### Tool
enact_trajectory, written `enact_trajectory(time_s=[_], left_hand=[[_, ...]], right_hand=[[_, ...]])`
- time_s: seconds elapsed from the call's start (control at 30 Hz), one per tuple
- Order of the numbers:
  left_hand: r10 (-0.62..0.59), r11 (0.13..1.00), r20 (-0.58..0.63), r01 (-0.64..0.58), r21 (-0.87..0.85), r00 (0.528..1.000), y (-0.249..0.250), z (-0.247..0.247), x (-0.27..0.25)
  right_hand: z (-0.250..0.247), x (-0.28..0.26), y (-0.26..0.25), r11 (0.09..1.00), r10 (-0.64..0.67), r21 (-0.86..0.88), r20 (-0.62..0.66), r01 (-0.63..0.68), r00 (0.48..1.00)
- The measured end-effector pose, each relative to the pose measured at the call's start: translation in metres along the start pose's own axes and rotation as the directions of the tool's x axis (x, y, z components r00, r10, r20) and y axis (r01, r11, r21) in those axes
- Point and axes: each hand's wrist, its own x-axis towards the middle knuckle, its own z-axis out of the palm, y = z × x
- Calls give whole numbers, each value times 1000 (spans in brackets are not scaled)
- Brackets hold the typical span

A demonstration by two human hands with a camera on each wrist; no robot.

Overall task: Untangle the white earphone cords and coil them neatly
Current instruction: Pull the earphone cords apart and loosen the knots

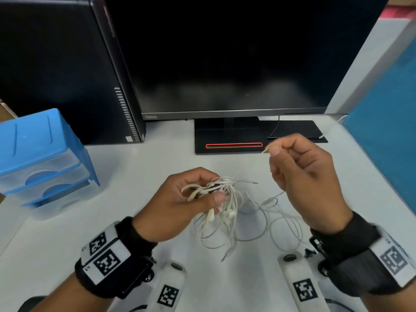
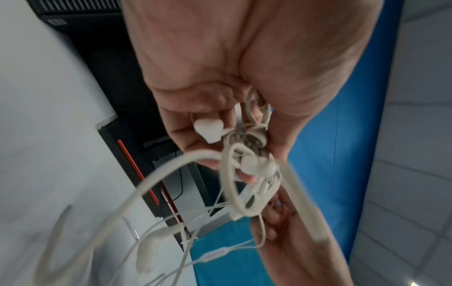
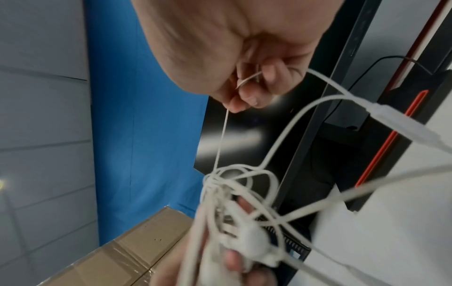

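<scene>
A tangled bundle of white earphone cords [image 1: 225,194] hangs above the white desk [image 1: 139,172], gripped between the thumb and fingers of my left hand [image 1: 191,197]. Earbuds [image 1: 230,213] dangle below the knot and loose loops trail onto the desk, ending in a jack plug [image 1: 224,258]. Another plug [image 1: 254,182] sticks out to the right. My right hand [image 1: 275,149] is raised higher and to the right, pinching one thin cord strand [image 3: 221,139] drawn up from the bundle [image 3: 227,193]. The left wrist view shows earbuds [image 2: 209,129] pressed in my left hand [image 2: 239,135].
A dark monitor [image 1: 236,52] on a black stand [image 1: 231,140] stands behind the hands. A black computer tower [image 1: 67,64] is at the back left, with blue plastic drawers [image 1: 42,158] beside it. A blue partition [image 1: 387,143] borders the right side.
</scene>
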Motion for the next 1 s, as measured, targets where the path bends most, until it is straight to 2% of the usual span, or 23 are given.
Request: enact_trajectory(time_s=[0.07, 0.2, 0.3, 0.43, 0.53, 0.6, 0.7, 0.8, 0.87, 0.93, 1.0], left_hand=[[-7, 999, -36, 6, -31, 999, 7, 0, -1], [-92, 991, -81, 83, -108, 992, 14, 3, -2], [-138, 982, -84, 126, -141, 987, 16, 3, -3], [-139, 983, -65, 129, -134, 988, 16, 1, -4], [-112, 993, -65, 109, -43, 992, 15, 0, -5], [-92, 995, -68, 94, 21, 993, 15, -1, -6], [-83, 996, -94, 86, 35, 992, 17, -1, -6], [-58, 997, -98, 63, 50, 994, 19, 0, -7], [-2, 998, -97, 8, 63, 995, 22, 3, -8], [65, 993, -97, -56, 100, 993, 23, 6, -9], [124, 984, -115, -106, 146, 986, 23, 9, -10]], right_hand=[[0, 0, 4, 999, 21, -45, 33, -19, 999], [7, -6, 12, 988, 83, -150, 226, -50, 971], [14, -11, 13, 991, 109, -103, 297, -82, 949], [16, -14, 7, 995, 91, -72, 267, -74, 959], [17, -15, 2, 997, 63, -65, 254, -48, 965], [16, -16, -3, 997, 72, 16, 227, -78, 971], [11, -12, -13, 968, 157, 171, 169, -186, 973], [5, -9, -17, 955, 184, 200, 170, -217, 968], [0, -9, -16, 941, 177, 230, 287, -247, 941], [-2, -12, -16, 934, 146, 232, 447, -272, 882], [3, -16, -17, 948, 118, 204, 489, -245, 864]])
